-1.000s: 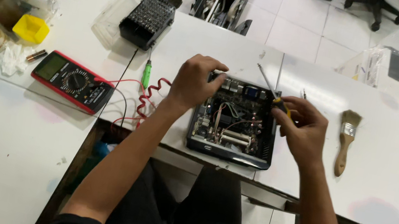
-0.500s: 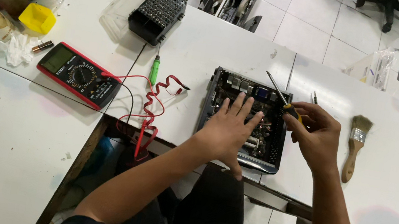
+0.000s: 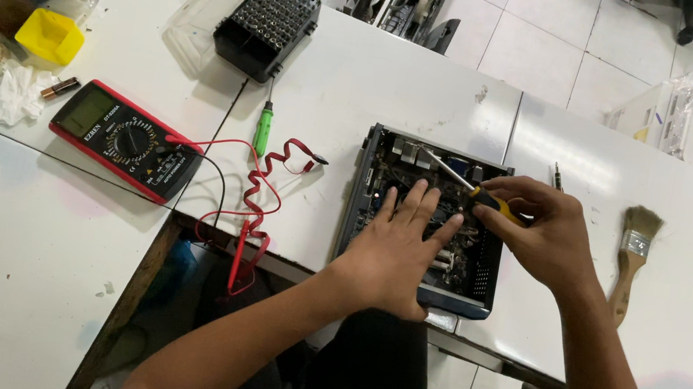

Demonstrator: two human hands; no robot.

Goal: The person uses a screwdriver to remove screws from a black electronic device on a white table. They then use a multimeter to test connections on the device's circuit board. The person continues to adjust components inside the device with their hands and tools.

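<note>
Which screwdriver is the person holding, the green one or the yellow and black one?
The yellow and black screwdriver. The right hand grips it over the open computer case. The green screwdriver lies alone on the table, untouched.

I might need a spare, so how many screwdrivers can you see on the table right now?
2. A yellow-handled screwdriver is in the right hand over the open computer case; a green screwdriver lies between case and multimeter. More may be hidden in the clutter.
</note>
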